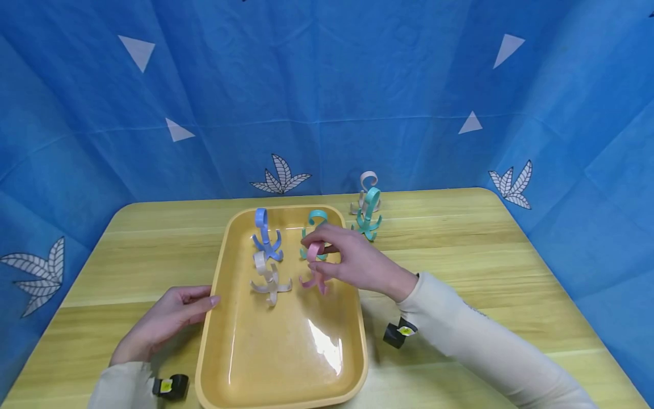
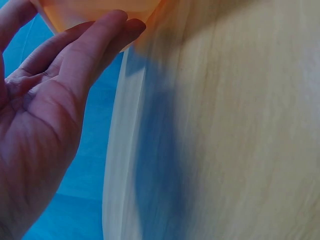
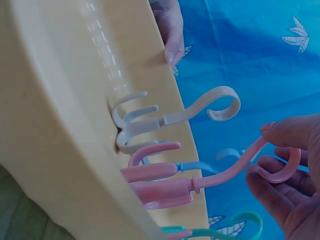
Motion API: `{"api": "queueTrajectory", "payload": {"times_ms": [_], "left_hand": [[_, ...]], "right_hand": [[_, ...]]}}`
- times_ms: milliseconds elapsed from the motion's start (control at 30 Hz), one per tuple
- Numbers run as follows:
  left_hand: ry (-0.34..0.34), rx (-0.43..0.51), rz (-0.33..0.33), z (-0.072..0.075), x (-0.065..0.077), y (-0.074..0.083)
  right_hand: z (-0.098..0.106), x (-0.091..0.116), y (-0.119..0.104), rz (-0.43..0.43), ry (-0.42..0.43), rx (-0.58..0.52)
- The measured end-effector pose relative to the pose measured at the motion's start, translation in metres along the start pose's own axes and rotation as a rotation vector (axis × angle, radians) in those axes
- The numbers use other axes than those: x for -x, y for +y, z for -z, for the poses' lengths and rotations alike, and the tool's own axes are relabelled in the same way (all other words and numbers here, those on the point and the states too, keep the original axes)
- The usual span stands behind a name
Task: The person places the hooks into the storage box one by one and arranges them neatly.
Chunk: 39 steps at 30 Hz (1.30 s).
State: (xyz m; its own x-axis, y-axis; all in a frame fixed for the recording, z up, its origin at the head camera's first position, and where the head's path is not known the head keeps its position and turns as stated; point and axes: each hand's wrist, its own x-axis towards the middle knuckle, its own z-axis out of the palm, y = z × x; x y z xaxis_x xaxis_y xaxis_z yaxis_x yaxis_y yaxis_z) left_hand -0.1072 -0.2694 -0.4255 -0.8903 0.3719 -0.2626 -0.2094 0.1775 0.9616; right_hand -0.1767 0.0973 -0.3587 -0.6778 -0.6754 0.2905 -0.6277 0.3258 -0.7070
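Observation:
My right hand (image 1: 352, 255) pinches the curled top of a pink multi-prong hanging hook (image 3: 160, 190), which stands upright in the yellow tray (image 1: 281, 352). In the right wrist view, thumb and fingers meet at its loop. My left hand (image 1: 171, 318) holds the tray's left rim, thumb on the edge and fingers against the outer wall. Also in the tray stand a white hook (image 1: 272, 284), a blue hook (image 1: 266, 241) and a green hook (image 1: 318, 216), the last partly hidden behind my right hand.
Behind the tray's right corner, on the wooden table (image 1: 460, 244), stand another green hook (image 1: 369, 218) and a pale hook (image 1: 368, 179) partly covered by it. A blue cloth (image 1: 327, 85) hangs behind the table and at both sides.

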Motion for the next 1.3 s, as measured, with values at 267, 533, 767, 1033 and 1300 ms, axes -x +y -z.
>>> {"api": "queueTrajectory", "payload": {"times_ms": [267,533,767,1033,1300], "left_hand": [[-0.016,0.015,-0.017,0.0,0.001,0.001],[-0.009,0.004,-0.017,0.0,0.001,0.0],[-0.004,0.014,-0.011,-0.001,0.001,0.0],[0.012,0.005,-0.005,0.0,0.001,-0.001],[0.005,0.011,-0.014,-0.001,0.001,-0.001]], "right_hand": [[-0.004,0.002,0.003,-0.022,0.002,0.017],[-0.01,0.005,0.009,-0.046,-0.004,0.011],[-0.01,0.005,0.011,-0.057,-0.014,0.029],[-0.01,0.004,0.012,-0.055,-0.026,0.064],[-0.01,0.006,0.014,-0.072,-0.025,0.061]]}}
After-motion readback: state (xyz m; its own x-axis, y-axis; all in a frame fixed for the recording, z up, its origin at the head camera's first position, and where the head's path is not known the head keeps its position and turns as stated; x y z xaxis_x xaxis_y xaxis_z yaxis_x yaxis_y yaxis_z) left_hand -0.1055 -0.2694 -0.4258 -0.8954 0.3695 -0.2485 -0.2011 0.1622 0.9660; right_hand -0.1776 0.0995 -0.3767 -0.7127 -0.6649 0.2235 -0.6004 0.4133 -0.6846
